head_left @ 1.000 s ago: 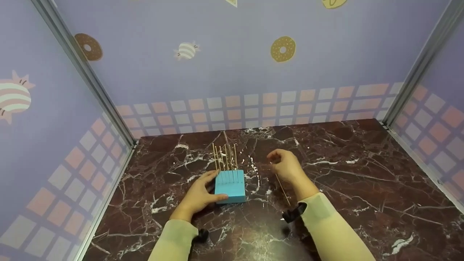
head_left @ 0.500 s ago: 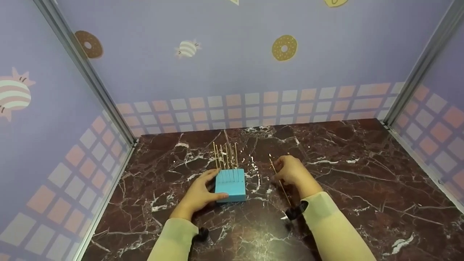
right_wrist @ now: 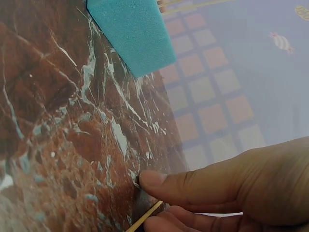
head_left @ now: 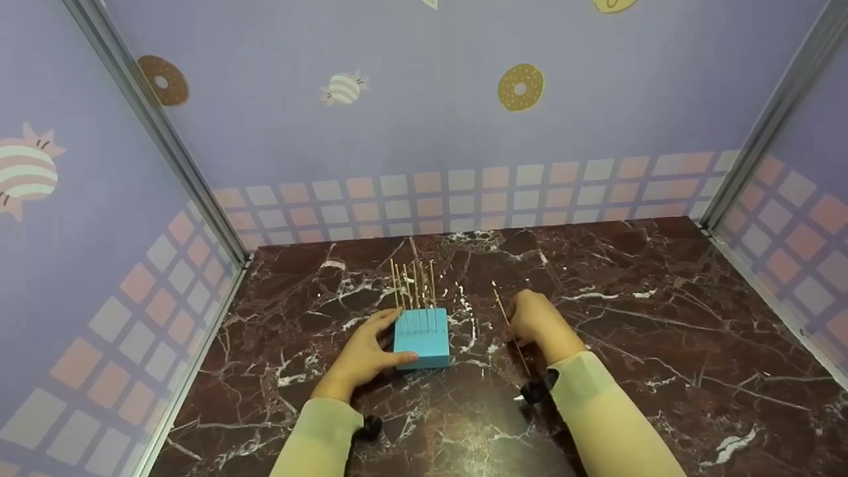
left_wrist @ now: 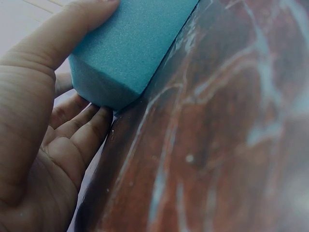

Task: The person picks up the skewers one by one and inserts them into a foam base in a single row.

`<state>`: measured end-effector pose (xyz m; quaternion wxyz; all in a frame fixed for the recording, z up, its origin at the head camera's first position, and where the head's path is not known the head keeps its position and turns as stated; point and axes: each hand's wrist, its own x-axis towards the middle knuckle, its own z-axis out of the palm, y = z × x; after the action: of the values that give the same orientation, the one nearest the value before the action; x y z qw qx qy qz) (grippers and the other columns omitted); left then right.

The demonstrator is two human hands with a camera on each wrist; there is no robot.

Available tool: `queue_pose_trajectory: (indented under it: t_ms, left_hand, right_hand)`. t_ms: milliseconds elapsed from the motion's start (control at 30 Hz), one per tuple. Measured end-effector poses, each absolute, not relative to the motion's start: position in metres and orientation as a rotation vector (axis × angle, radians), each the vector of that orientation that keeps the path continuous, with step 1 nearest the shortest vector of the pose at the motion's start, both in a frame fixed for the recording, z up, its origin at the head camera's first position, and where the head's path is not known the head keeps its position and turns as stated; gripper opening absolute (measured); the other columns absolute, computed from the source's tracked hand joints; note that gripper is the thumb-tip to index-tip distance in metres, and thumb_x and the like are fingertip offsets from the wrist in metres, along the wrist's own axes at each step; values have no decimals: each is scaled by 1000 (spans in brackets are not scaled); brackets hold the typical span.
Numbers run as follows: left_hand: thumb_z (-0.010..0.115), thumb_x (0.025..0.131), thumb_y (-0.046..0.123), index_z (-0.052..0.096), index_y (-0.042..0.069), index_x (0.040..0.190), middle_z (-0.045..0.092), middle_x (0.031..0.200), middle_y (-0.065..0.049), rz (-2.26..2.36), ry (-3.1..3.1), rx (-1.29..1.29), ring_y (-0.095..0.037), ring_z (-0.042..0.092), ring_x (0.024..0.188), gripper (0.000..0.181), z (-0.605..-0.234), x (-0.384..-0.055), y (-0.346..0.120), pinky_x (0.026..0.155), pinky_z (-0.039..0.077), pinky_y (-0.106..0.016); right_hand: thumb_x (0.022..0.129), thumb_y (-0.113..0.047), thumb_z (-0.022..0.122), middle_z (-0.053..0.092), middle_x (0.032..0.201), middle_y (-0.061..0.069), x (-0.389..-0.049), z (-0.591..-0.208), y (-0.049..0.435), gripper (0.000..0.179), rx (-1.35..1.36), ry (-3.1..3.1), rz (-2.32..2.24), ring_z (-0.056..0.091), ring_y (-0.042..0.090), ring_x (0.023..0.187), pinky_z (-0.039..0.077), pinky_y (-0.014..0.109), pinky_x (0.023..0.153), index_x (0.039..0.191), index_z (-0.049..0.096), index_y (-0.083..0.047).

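A light-blue foam block (head_left: 422, 340) rests on the dark marbled tabletop, with several thin bamboo sticks (head_left: 414, 285) standing upright in a row in it. My left hand (head_left: 361, 354) grips the block from the left. In the left wrist view its thumb (left_wrist: 72, 29) lies across the upper face, and the fingertips (left_wrist: 99, 121) meet the lower edge. Over to the right, my right hand (head_left: 535, 324) pinches a single thin bamboo stick (head_left: 522, 354) lying slantwise on the table. The right wrist view catches part of that stick (right_wrist: 145, 216) between thumb and fingers.
The marbled tabletop (head_left: 662, 371) extends on both sides of the hands. Patterned walls (head_left: 424, 119) enclose it at the back, left and right, with metal corner posts. Black wrist straps (head_left: 538, 387) sit at the sleeve cuffs.
My right hand has moved slightly down and toward me along the single stick, and its fingers have closed in on it. My left hand and the block stay in place.
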<state>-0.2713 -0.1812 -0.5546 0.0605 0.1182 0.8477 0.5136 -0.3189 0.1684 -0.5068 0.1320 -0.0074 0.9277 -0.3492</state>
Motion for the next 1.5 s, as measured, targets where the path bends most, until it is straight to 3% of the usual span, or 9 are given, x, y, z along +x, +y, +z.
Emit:
queue_pose_trajectory:
  t_ms: [533,733,933,1200,1500]
  left_hand:
    - [103,84,37,45,9,174,36,183,-21,1531,2598,377,-47,35,170,111,-555,-272,-182,135,45,-56]
    - [103,84,37,45,10,174,36,183,-20,1547,2586,368,-47,37,169,111,-557,-272,-182,134,46,-56]
    - [102,85,41,44,14,175,34,185,-17,1538,2571,360,-46,36,170,110,-555,-271,-183,134,47,-57]
    - [102,85,38,44,13,175,34,184,-19,1543,2574,373,-47,37,169,110,-556,-271,-183,134,47,-57]
    - [103,84,39,44,12,175,34,184,-19,1529,2584,368,-47,37,170,111,-556,-272,-183,134,47,-56]
  right_hand:
    - [78,19,85,81,110,31,-320,-507,169,28,-20,2710,-1012,81,23,67,70,29,59,104,84,8]
    - [79,13,83,84,109,24,-320,-506,170,25,-74,2779,-894,79,28,81,70,35,65,101,86,2]
    - [80,6,81,82,93,14,-320,-507,169,15,-98,2804,-839,75,31,83,67,45,74,91,84,-4]
    - [85,3,81,81,96,15,-318,-505,168,13,-84,2779,-892,75,30,84,66,44,73,96,83,-4]
    - [85,-1,81,75,90,12,-319,-504,166,10,-129,2841,-927,67,27,80,57,40,70,88,73,-7]
